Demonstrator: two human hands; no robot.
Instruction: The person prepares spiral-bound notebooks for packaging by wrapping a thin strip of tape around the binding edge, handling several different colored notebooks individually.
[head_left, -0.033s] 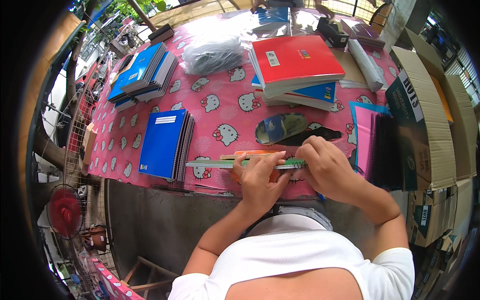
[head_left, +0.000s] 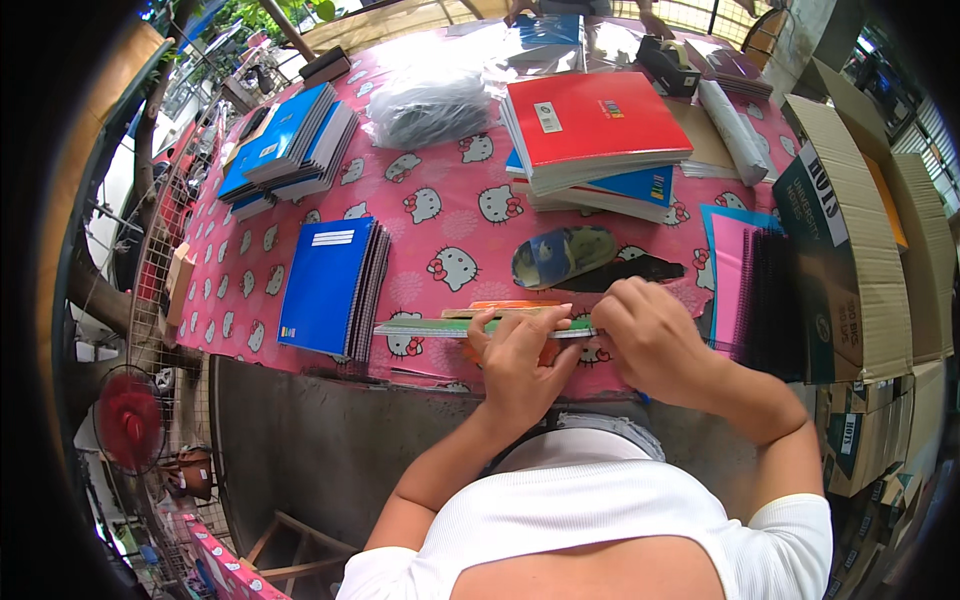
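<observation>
My left hand is closed around a green-covered notebook, held edge-on near the table's front edge. At the notebook's right end my right hand is pinched over a thin black binding coil, which its fingers hide now. Under and just behind the notebook lies an orange item, partly covered by my left hand. Beyond the hands are a blue camouflage slipper and a flat black piece.
Left of my hands lies a stack of blue spiral notebooks. Red and blue book stacks stand farther back. Black coils lie on coloured sheets beside a cardboard box at right. Another person's hand shows at the far edge.
My right hand has shifted slightly left toward the notebook, covering coil loops that showed before. The left hand keeps its hold.
</observation>
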